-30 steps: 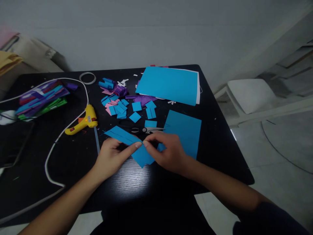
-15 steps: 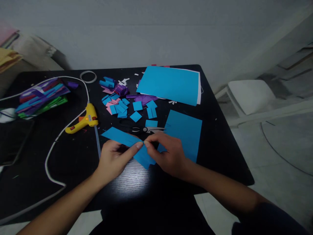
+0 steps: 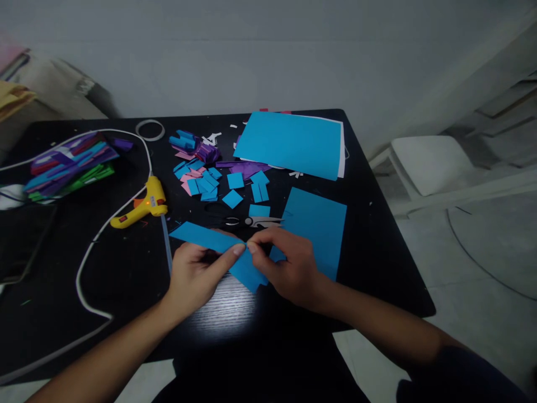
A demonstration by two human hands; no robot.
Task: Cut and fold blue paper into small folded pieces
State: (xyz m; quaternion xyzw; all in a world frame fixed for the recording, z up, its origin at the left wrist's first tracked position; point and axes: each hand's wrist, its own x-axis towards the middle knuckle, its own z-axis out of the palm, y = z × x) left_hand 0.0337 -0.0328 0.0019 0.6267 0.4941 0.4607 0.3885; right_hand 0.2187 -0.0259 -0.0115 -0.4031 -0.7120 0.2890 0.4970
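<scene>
Between my hands is a piece of blue paper (image 3: 205, 236), bent so that one strip points up left and another part hangs down toward the table. My left hand (image 3: 201, 274) grips it, thumb on top and fingers underneath. My right hand (image 3: 289, 263) pinches its edge between thumb and forefinger, right beside the left thumb. Scissors (image 3: 255, 222) with dark handles lie just beyond the hands. A larger blue sheet (image 3: 321, 224) lies flat, partly under my right hand. Small blue paper squares (image 3: 232, 198) are scattered behind the scissors.
A yellow glue gun (image 3: 145, 207) with its stick and white cord (image 3: 79, 268) lies to the left. Bundled coloured strips (image 3: 71, 162) sit farther left. Blue and white sheets (image 3: 293, 143), purple scraps and a tape ring (image 3: 150, 130) are at the back. A white chair (image 3: 428, 162) stands right.
The upper strip of the blue paper has tilted slightly down and left. Both hands keep their grip in nearly the same place.
</scene>
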